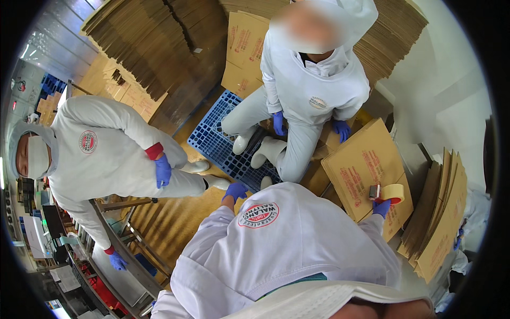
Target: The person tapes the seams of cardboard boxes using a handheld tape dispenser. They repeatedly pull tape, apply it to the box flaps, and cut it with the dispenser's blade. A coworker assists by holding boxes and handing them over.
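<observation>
Blue grid pallet [210,133] on yellowish floor [178,220] — tall cardboard stack [143,50] nearby — pale wall [446,64].

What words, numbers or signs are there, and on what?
I don't copy words, but print shows here:
Wearer's coat badge: round, red, big letters.
Left co-worker's coat badge: round, red, small letters.
Facing co-worker's coat badge: round, too small to read.
Flat cardboard by the right hand: red print.
Right cardboard stack: red print, too small.
Back cardboard: red print, too small.

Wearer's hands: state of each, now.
Left hand: nothing visible in it; open or closed cannot be told.
Right hand: closed, holding the tape dispenser.
</observation>
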`<state>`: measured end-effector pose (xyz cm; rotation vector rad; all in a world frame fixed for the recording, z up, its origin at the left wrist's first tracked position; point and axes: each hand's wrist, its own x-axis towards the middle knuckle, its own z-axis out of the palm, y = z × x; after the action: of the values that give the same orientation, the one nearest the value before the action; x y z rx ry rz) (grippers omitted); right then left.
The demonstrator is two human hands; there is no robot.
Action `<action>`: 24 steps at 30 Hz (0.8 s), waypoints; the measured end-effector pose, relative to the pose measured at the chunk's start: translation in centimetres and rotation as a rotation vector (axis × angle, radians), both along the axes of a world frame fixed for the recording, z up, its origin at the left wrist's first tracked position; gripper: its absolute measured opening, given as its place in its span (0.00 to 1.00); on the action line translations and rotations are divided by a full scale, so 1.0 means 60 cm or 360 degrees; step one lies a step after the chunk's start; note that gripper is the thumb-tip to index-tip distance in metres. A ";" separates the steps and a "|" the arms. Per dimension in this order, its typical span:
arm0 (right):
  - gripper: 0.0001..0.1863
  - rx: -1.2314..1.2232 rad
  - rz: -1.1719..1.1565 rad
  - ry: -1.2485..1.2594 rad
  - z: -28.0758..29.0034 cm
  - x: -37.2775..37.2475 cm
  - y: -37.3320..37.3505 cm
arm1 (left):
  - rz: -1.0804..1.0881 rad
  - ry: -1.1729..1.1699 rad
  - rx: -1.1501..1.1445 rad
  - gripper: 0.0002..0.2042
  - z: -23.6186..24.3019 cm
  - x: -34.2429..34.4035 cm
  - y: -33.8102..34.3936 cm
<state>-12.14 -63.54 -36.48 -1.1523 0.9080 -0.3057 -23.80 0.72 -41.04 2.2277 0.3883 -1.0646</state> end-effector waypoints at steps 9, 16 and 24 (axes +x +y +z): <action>0.22 0.0056 0.0039 -0.0036 0.006 0.005 0.020 | -0.0221 0.0149 0.0020 0.15 -0.065 0.009 -0.007; 0.23 0.0184 0.0089 -0.0120 -0.014 0.009 0.005 | 0.0061 -0.0140 -0.0056 0.12 -0.068 0.000 -0.026; 0.25 0.0153 0.0245 -0.0091 -0.008 0.003 -0.002 | 0.0451 -0.0102 0.0160 0.14 0.013 0.038 -0.048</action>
<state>-11.94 -63.69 -36.98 -1.1121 0.7713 -0.1669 -21.54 -2.16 -40.28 2.2051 0.7190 -0.8381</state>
